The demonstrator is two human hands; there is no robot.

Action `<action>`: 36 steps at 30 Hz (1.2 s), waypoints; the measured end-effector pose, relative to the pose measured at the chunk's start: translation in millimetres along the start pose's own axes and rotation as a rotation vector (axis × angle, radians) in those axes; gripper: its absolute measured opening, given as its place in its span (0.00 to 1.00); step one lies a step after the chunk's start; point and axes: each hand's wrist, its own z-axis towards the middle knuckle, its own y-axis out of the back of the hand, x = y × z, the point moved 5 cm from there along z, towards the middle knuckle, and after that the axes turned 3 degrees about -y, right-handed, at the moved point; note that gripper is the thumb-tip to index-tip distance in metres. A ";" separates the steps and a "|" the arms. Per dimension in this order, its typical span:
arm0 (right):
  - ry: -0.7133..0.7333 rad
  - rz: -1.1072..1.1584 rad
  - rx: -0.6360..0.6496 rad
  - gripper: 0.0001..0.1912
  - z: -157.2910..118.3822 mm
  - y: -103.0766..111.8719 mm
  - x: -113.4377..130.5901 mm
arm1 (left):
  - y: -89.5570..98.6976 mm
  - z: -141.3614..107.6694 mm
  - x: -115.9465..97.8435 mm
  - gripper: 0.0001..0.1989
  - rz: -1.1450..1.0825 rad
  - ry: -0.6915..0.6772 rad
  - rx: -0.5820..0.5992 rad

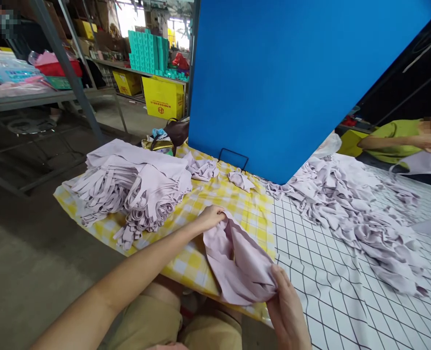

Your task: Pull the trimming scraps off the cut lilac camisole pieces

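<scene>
A pale lilac cloth garment piece point(242, 272) stretches between my two hands over the table's near edge, with a fold or opening along its middle. My left hand point(211, 218) pinches its upper left end. At its lower right end my right hand point(288, 299) grips the cloth, thumb on top and the other fingers partly hidden. To the left lies a thick stack of similar lilac pieces point(142, 165), their narrow strap-like ends hanging in loops. Two small crumpled lilac pieces, one of them a loose scrap point(240, 181), rest beyond my hands.
A yellow checked cloth point(189, 262) covers my side, a white gridded cloth point(332, 316) the right. A tall blue panel point(273, 87) stands behind. A heap of lilac pieces point(332, 194) spreads rightward. A person in a green top point(393, 141) handles cloth at far right.
</scene>
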 end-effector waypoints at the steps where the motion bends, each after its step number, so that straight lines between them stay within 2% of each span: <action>1: 0.027 -0.085 0.029 0.18 -1.8 -2.6 2.3 | 1.7 -0.1 -0.3 0.10 0.019 0.004 -0.011; 4: 0.145 -0.390 0.038 0.18 -4.0 -3.1 9.0 | 8.4 -0.8 -1.3 0.10 0.087 0.010 -0.050; 9: 0.345 -0.906 -0.189 0.09 -2.0 13.2 27.1 | 19.7 -3.5 -0.8 0.11 0.232 0.008 -0.101; 13: 0.408 -1.050 -0.295 0.10 -4.1 22.2 49.1 | 30.9 -5.5 -3.2 0.10 0.355 -0.011 -0.151; 18: 0.369 -1.062 -0.302 0.12 -12.1 20.6 80.1 | 53.7 -10.4 -17.4 0.11 0.492 -0.006 -0.216; 22: 0.408 -1.005 -0.306 0.09 -17.5 12.2 102.6 | 72.3 -17.9 -28.6 0.14 0.593 0.038 -0.254; 27: 0.412 -0.920 -0.282 0.09 -11.7 5.5 111.6 | 84.8 -22.6 -34.4 0.16 0.689 0.046 -0.223; 31: 0.379 -0.835 -0.190 0.12 -1.4 4.9 108.9 | 91.1 -21.6 -34.1 0.17 0.566 0.047 -0.203; 34: 0.351 -0.725 -0.176 0.12 2.5 9.2 104.0 | 91.7 -24.8 -28.0 0.14 0.453 0.066 -0.222; 36: 0.323 -0.567 -0.159 0.13 4.8 15.1 94.3 | 84.9 -30.2 -14.1 0.11 0.180 0.136 -0.196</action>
